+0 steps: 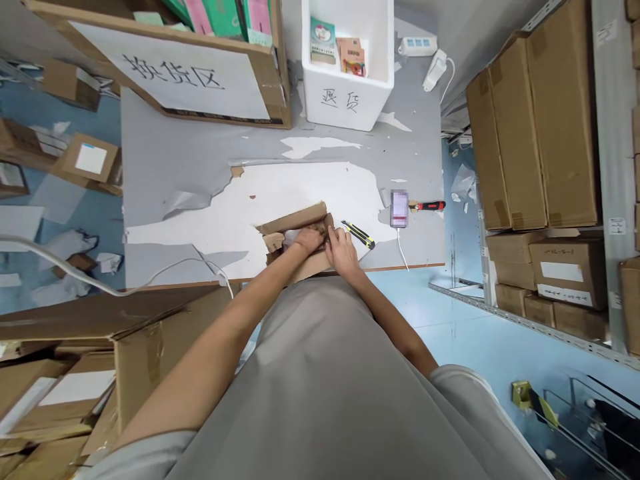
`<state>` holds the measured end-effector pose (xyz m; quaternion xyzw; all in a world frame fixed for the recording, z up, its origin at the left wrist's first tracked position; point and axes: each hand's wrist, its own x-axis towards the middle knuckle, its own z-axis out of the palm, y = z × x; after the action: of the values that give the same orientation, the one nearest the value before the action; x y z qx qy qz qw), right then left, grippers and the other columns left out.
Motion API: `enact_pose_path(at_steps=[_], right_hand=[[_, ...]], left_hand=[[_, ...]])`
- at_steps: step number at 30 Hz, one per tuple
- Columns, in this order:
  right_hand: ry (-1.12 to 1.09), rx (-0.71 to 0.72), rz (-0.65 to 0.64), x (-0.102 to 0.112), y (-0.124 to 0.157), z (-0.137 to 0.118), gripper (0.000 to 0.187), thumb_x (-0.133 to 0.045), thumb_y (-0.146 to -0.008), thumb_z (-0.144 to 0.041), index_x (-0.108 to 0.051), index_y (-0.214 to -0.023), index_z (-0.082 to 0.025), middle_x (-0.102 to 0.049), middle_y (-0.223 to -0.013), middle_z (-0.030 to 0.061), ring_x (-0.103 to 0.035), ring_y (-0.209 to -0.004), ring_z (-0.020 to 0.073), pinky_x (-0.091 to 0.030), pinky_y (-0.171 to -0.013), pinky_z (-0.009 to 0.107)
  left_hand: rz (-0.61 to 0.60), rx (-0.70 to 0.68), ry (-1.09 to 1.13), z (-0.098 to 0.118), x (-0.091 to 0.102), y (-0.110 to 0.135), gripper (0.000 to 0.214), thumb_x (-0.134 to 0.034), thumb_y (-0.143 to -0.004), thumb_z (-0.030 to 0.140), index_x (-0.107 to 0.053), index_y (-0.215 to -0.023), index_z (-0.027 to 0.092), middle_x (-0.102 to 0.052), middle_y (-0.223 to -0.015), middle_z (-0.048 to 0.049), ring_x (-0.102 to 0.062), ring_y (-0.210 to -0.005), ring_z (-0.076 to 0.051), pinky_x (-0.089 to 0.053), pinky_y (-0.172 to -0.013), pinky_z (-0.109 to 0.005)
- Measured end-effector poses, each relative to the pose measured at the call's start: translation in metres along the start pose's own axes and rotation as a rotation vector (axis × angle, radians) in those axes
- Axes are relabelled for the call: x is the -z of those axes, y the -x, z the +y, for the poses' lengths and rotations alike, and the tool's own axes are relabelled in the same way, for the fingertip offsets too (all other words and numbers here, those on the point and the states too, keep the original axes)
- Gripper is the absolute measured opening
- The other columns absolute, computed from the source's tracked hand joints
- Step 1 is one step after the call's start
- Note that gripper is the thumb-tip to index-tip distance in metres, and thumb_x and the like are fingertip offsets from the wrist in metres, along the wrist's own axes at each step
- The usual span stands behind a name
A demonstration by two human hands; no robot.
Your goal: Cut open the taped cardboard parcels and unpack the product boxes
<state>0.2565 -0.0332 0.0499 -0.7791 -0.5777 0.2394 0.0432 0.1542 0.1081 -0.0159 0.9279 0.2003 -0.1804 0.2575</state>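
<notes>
A small brown cardboard box [295, 220] with its flaps up lies at the near edge of the grey table [170, 160]. My left hand [309, 239] reaches into it, fingers curled on something pale inside that I cannot make out. Pressed against the box's right side, my right hand [342, 248] grips a flap with closed fingers. A yellow-and-black utility knife [359, 235] lies just right of my right hand.
A phone [399, 209] on a white cable and a red-handled tool [428, 206] lie further right. A white foam bin [347, 63] and a large labelled carton [190, 73] stand at the back. Stacked cartons fill shelves [540, 133] at right and the floor at left.
</notes>
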Motion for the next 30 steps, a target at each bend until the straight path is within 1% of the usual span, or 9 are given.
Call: enact_pose_path(at_steps=[3,7,12,15,19,21,23,25,30], right_hand=[[-0.012,0.004,-0.003,0.000,-0.001,0.001,0.065,-0.054,-0.119,-0.021,-0.052,-0.183,-0.008,-0.064,-0.159,0.0281,-0.058,-0.144,0.0385,-0.059,-0.127,0.053],[-0.016,0.023,-0.008,-0.001,-0.001,0.004,0.068,-0.055,-0.118,-0.017,-0.050,-0.184,-0.007,-0.064,-0.158,0.0282,-0.059,-0.143,0.0383,-0.058,-0.127,0.051],[-0.122,0.063,0.046,-0.006,-0.001,0.012,0.069,-0.050,-0.111,-0.008,-0.057,-0.180,-0.005,-0.070,-0.148,0.0253,-0.064,-0.136,0.0366,-0.056,-0.129,0.054],[-0.245,0.080,0.122,-0.007,-0.001,0.017,0.064,-0.048,-0.111,-0.010,-0.066,-0.172,-0.008,-0.075,-0.140,0.0219,-0.066,-0.139,0.0359,-0.056,-0.130,0.055],[-0.435,0.093,0.309,0.009,0.002,0.014,0.054,-0.045,-0.115,-0.020,-0.078,-0.157,-0.014,-0.081,-0.142,0.0202,-0.062,-0.157,0.0363,-0.048,-0.139,0.059],[-0.598,0.122,0.341,0.025,0.004,0.007,0.049,-0.046,-0.119,-0.031,-0.081,-0.151,-0.018,-0.083,-0.142,0.0184,-0.071,-0.145,0.0339,-0.058,-0.129,0.054],[-0.763,0.143,0.299,0.043,0.006,-0.003,0.045,-0.057,-0.119,-0.048,-0.084,-0.144,-0.022,-0.087,-0.135,0.0149,-0.080,-0.120,0.0297,-0.068,-0.105,0.043],[-0.882,0.149,0.226,0.060,0.009,-0.015,0.046,-0.071,-0.112,-0.060,-0.087,-0.134,-0.024,-0.089,-0.121,0.0102,-0.079,-0.097,0.0256,-0.067,-0.082,0.035],[-1.079,0.156,0.099,0.086,0.016,-0.041,0.045,-0.086,-0.100,-0.068,-0.088,-0.115,-0.025,-0.088,-0.102,0.0049,-0.077,-0.079,0.0207,-0.065,-0.070,0.031]], left_hand=[[0.007,0.044,-0.032,0.004,0.005,0.007,0.033,-0.072,-0.103,0.014,-0.088,-0.131,0.006,-0.082,-0.135,-0.0303,-0.080,-0.108,-0.033,-0.058,-0.094,-0.038],[0.050,0.039,-0.039,0.005,0.024,0.027,0.017,-0.079,-0.098,0.017,-0.091,-0.107,0.010,-0.080,-0.131,-0.0280,-0.075,-0.112,-0.034,-0.055,-0.088,-0.037],[0.163,0.052,-0.021,-0.001,0.063,0.084,0.026,-0.063,-0.104,0.008,-0.088,-0.100,0.013,-0.080,-0.116,-0.0246,-0.072,-0.114,-0.037,-0.058,-0.090,-0.044],[0.376,0.086,0.137,0.001,0.085,0.132,0.028,-0.061,-0.112,0.021,-0.088,-0.106,0.019,-0.082,-0.113,-0.0191,-0.070,-0.116,-0.037,-0.059,-0.099,-0.047],[0.696,0.197,0.579,0.011,0.100,0.179,0.030,-0.069,-0.111,0.045,-0.089,-0.112,0.023,-0.086,-0.111,-0.0110,-0.073,-0.104,-0.030,-0.061,-0.098,-0.042],[0.806,0.260,0.821,0.015,0.104,0.189,0.040,-0.077,-0.104,0.059,-0.089,-0.108,0.021,-0.086,-0.108,-0.0100,-0.074,-0.096,-0.026,-0.061,-0.092,-0.038],[0.854,0.291,1.019,0.017,0.108,0.192,0.054,-0.087,-0.093,0.072,-0.089,-0.103,0.019,-0.087,-0.105,-0.0109,-0.075,-0.091,-0.025,-0.062,-0.086,-0.035],[0.870,0.296,1.143,0.017,0.114,0.192,0.063,-0.094,-0.084,0.079,-0.089,-0.099,0.018,-0.088,-0.104,-0.0120,-0.075,-0.090,-0.026,-0.062,-0.082,-0.035],[0.944,0.298,1.180,0.016,0.138,0.193,0.064,-0.098,-0.079,0.078,-0.091,-0.100,0.018,-0.089,-0.102,-0.0132,-0.074,-0.087,-0.025,-0.059,-0.076,-0.033]])
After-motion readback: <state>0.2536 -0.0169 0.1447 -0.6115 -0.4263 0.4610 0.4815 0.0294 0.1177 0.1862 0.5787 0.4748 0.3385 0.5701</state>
